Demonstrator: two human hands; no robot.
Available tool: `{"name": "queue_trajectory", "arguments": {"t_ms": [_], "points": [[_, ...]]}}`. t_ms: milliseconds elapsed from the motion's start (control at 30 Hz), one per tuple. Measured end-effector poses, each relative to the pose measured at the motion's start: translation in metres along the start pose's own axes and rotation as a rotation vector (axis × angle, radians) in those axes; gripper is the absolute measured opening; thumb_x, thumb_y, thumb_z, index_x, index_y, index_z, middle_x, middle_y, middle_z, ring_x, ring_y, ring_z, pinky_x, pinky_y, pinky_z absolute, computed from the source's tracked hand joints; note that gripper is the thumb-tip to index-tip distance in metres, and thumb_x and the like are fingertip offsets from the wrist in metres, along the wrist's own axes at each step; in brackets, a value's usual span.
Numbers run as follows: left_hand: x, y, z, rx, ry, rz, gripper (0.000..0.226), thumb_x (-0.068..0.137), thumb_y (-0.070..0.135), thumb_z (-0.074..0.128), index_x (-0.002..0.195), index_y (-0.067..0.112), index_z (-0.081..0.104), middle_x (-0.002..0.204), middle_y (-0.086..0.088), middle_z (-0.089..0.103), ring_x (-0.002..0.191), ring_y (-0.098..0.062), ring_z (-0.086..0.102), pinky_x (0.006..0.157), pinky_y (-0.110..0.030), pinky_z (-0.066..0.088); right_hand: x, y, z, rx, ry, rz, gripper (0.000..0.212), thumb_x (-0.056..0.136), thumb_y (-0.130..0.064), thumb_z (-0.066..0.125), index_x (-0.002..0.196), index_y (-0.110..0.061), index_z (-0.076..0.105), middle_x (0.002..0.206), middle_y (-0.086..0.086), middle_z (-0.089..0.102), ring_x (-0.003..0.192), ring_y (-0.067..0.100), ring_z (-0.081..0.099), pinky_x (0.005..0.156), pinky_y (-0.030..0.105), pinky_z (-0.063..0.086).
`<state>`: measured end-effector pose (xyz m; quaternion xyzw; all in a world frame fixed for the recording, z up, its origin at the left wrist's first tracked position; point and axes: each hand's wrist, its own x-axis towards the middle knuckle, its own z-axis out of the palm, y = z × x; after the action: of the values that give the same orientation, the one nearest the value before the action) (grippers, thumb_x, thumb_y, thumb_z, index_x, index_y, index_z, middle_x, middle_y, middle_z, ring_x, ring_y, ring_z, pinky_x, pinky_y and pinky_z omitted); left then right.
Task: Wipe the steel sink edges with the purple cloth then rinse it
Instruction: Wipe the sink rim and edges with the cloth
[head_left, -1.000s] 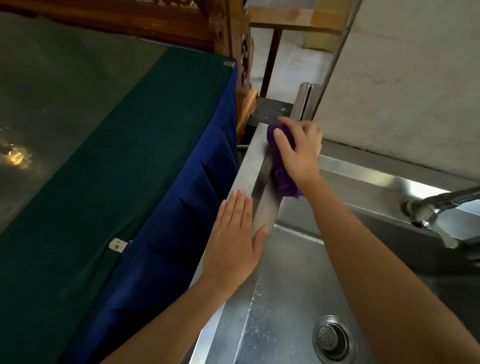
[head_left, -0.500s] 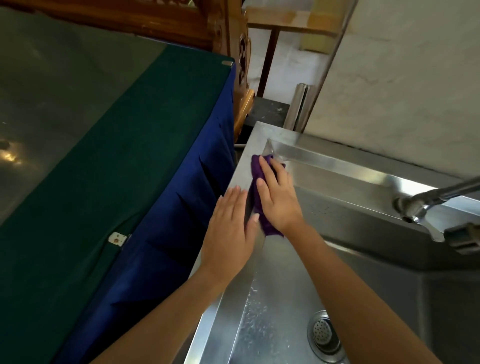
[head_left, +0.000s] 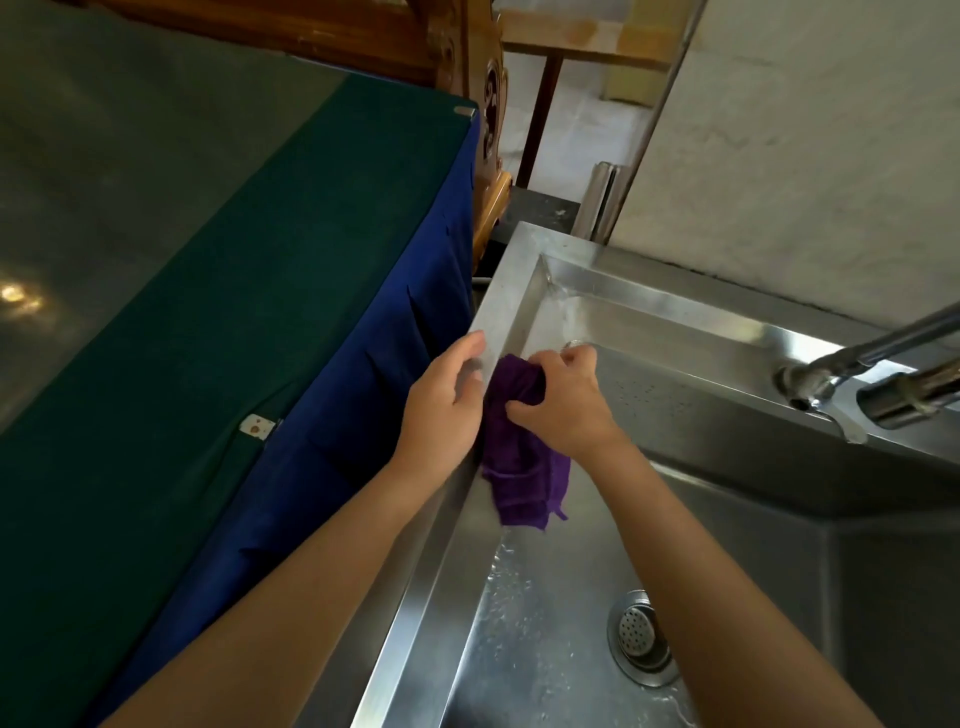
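Lifted off the rim of the sink (head_left: 498, 306) since the last frame, the purple cloth (head_left: 524, 467) now hangs from my right hand (head_left: 563, 402).
I count one cloth, deep purple and creased; its long axis runs from the fist back toward my wrist, free end pointing down into the basin. Right fingers curl round its top; my left hand (head_left: 441, 405), just left of it on the rim, is loosely bent, holding nothing. One drain (head_left: 641, 636) sits below the right forearm.

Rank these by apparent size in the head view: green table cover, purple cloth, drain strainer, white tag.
1. green table cover, largest by far
2. purple cloth
3. drain strainer, somewhat smaller than the cloth
4. white tag, smallest
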<state>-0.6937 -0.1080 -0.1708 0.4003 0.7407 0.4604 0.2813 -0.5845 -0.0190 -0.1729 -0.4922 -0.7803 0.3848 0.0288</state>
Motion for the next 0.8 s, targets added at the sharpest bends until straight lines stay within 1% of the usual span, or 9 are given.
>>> {"name": "queue_trajectory", "arguments": {"t_ms": [100,200,267,367,467,533,633,700,800], "points": [[-0.005,0.0,-0.011,0.004,0.028,-0.023,0.04,0.096,0.004,0.04,0.134,0.015,0.048,0.134,0.002,0.054,0.124,-0.006,0.047,0.099,-0.009,0.034,-0.007,-0.001,-0.01,-0.039,-0.049,0.025,0.039,0.078,-0.028,0.068,0.107,-0.012,0.049,0.113,0.01,0.048,0.089,0.025,0.055,0.073,0.035,0.05],[-0.027,-0.01,-0.019,0.252,0.038,0.042,0.04,0.096,0.008,0.044,0.135,0.013,0.046,0.136,0.0,0.052,0.127,-0.013,0.045,0.1,-0.014,0.03,-0.022,-0.011,-0.039,-0.055,0.108,-0.077,0.031,0.079,-0.032,0.066,0.097,-0.014,0.048,0.087,0.006,0.061,0.078,0.025,0.061,0.063,0.035,0.051],[-0.049,-0.02,-0.02,0.399,-0.007,0.052,0.046,0.095,0.011,0.045,0.14,0.014,0.04,0.146,-0.001,0.041,0.136,-0.015,0.035,0.106,-0.017,0.026,-0.026,-0.023,-0.06,0.099,0.24,-0.159,0.029,0.078,-0.036,0.067,0.092,-0.022,0.047,0.084,-0.002,0.059,0.083,0.023,0.061,0.071,0.035,0.053],[-0.079,-0.034,-0.015,0.561,-0.059,-0.004,0.053,0.098,0.025,0.039,0.147,0.015,0.022,0.158,-0.001,0.015,0.145,-0.014,0.012,0.114,-0.024,0.015,-0.019,-0.031,-0.072,0.28,0.418,-0.232,0.029,0.072,-0.049,0.063,0.087,-0.035,0.043,0.093,-0.003,0.06,0.098,0.027,0.058,0.084,0.048,0.051],[-0.091,-0.042,-0.011,0.65,-0.045,0.008,0.06,0.095,0.042,0.026,0.148,0.014,0.019,0.158,-0.002,0.014,0.145,-0.016,0.016,0.112,-0.025,0.02,-0.006,-0.026,-0.049,0.411,0.326,-0.131,0.026,0.086,-0.04,0.06,0.097,-0.021,0.046,0.091,-0.001,0.058,0.087,0.017,0.06,0.065,0.021,0.054],[-0.091,-0.042,-0.01,0.646,-0.013,0.02,0.059,0.096,0.041,0.028,0.147,0.013,0.023,0.157,-0.003,0.019,0.143,-0.018,0.023,0.109,-0.026,0.028,0.007,-0.016,-0.02,0.358,0.215,-0.015,0.032,0.091,-0.042,0.051,0.103,-0.013,0.048,0.09,0.001,0.057,0.083,0.017,0.059,0.057,0.016,0.047],[-0.092,-0.041,-0.01,0.611,0.006,0.042,0.055,0.097,0.03,0.041,0.147,0.014,0.025,0.157,-0.001,0.019,0.142,-0.017,0.024,0.108,-0.025,0.029,0.024,-0.004,0.011,-0.043,0.387,0.078,0.044,0.092,-0.045,0.047,0.119,-0.01,0.046,0.115,0.013,0.05,0.106,0.029,0.049,0.083,0.036,0.045],[-0.093,-0.042,-0.012,0.582,0.007,0.05,0.055,0.096,0.029,0.045,0.146,0.013,0.028,0.156,-0.002,0.022,0.141,-0.017,0.027,0.107,-0.023,0.028,0.027,-0.011,0.015,-0.111,0.575,-0.028,0.039,0.092,-0.035,0.05,0.122,-0.01,0.048,0.122,0.014,0.048,0.112,0.028,0.045,0.093,0.04,0.043],[-0.094,-0.045,-0.014,0.627,0.018,0.074,0.053,0.094,0.034,0.041,0.14,0.008,0.039,0.149,-0.009,0.037,0.133,-0.024,0.042,0.1,-0.026,0.038,0.022,-0.021,0.026,-0.041,0.432,-0.346,0.034,0.096,-0.032,0.041,0.12,-0.011,0.055,0.121,0.01,0.054,0.116,0.024,0.045,0.101,0.036,0.039]]}}
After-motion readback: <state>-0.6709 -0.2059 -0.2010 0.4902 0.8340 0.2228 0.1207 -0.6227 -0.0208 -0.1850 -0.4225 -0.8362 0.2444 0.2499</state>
